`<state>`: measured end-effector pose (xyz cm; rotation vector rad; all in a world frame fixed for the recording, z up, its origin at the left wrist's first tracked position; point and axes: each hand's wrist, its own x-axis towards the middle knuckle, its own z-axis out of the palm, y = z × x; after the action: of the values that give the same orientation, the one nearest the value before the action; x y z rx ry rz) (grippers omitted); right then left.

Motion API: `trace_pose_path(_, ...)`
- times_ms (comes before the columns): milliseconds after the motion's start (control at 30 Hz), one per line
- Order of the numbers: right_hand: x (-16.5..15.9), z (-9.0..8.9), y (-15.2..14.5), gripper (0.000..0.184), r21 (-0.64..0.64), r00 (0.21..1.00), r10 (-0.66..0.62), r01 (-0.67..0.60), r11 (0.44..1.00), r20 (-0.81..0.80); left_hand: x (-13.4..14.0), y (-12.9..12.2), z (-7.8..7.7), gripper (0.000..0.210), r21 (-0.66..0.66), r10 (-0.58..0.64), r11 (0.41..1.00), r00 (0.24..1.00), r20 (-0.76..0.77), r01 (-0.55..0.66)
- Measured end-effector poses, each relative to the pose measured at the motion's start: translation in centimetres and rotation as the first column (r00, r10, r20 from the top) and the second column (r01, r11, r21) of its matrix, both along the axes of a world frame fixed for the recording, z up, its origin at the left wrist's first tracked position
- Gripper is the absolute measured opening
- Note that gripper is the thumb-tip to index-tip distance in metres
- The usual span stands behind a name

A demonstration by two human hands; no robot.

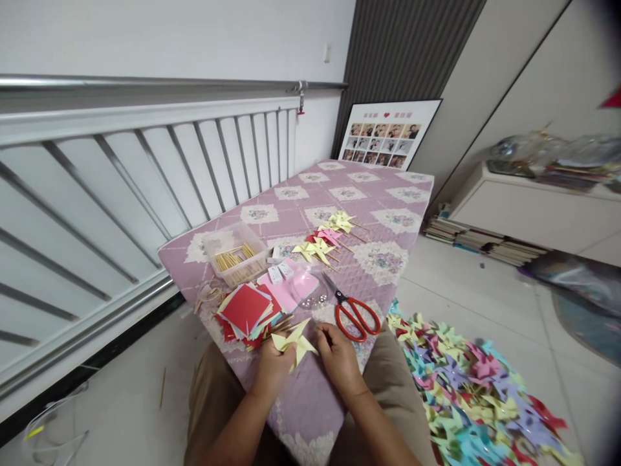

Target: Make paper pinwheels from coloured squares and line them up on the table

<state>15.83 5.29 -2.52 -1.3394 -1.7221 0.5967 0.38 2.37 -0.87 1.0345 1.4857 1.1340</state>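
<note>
A pale yellow paper pinwheel [301, 343] is gripped by my left hand [275, 366], its thumb and fingers closed on one side of it. Just to the right, my right hand [337, 357] has its fingers curled in a pinch, and whatever is between them is too small to make out. Red-handled scissors [356, 317] lie beyond my right hand, blades pointing away. Left of the pinwheel sits a stack of coloured paper squares [246, 309], red on top, with wooden sticks [281, 327] beside it. A clear dish [313, 298] holds small shiny pieces.
A plastic box [236, 255] of sticks and several finished pinwheels [325, 239] are on the flowered tablecloth [347, 193]. Many pinwheels [466, 382] are heaped on the floor at right. A white railing [160, 168] runs along the left. A framed photo board [388, 136] stands behind.
</note>
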Motion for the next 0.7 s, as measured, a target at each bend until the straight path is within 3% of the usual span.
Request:
trace_pose_path(333, -0.3, -0.2, 0.1, 0.020, -0.050, 0.999, -0.040, 0.040, 0.998, 0.004, 0.0, 0.2, -0.4, 0.020, 0.036, 0.006, 0.999, 0.999, -0.053, -0.004)
trace_pose_path(533, -0.2, -0.5, 0.1, 0.020, -0.048, 0.999, -0.042, 0.043, 0.998, 0.013, 0.0, 0.2, -1.2, 0.019, 0.102, 0.001, 0.995, 0.980, -0.199, 0.020)
trace_pose_path(700, -0.2, -0.6, 0.2, 0.019, -0.049, 0.999, -0.034, 0.035, 0.998, 0.012, 0.3, 0.1, -0.9, 0.019, 0.138, -0.041, 0.987, 0.954, -0.297, 0.086)
